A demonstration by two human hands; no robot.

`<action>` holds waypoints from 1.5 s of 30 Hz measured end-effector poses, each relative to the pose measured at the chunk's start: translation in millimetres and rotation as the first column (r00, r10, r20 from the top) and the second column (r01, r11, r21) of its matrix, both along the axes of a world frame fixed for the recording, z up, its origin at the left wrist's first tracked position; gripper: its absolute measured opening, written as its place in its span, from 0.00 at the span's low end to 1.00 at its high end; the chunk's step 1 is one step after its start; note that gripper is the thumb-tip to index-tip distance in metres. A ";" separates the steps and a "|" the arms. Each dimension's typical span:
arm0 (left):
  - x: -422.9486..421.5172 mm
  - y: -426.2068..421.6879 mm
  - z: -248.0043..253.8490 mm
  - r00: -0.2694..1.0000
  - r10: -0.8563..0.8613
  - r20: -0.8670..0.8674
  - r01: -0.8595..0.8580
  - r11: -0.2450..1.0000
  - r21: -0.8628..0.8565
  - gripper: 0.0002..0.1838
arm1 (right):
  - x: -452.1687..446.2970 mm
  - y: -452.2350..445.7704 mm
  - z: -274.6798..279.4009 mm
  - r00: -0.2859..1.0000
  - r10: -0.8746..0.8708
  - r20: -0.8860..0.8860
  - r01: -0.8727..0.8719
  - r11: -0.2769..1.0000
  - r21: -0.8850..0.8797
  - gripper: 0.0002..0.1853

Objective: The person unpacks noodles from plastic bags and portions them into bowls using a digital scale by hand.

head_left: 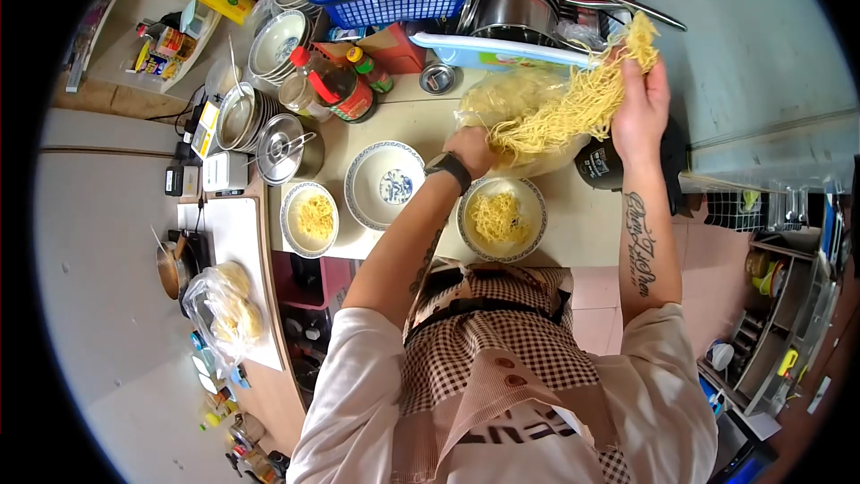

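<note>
Yellow noodles (569, 112) sit tight in my reaching right hand (642, 108); my left hand (472, 151) grips one bag (512, 90) near three bowls (365, 181).

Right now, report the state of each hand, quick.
Left hand: looks closed, at the noodles' lower end and the plastic bag; which it grips cannot be told.
Right hand: closed, holding up the noodles.
</note>
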State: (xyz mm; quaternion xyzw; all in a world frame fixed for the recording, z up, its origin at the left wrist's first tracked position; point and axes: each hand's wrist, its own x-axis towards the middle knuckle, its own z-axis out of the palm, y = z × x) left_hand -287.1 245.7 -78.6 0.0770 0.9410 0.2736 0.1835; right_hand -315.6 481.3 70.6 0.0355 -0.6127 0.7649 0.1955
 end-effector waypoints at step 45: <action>77.1 -201.1 151.0 0.931 0.304 -0.204 -0.192 0.880 0.435 0.22 | 48.5 -234.5 168.2 0.904 0.328 -0.276 -0.272 0.937 0.220 0.26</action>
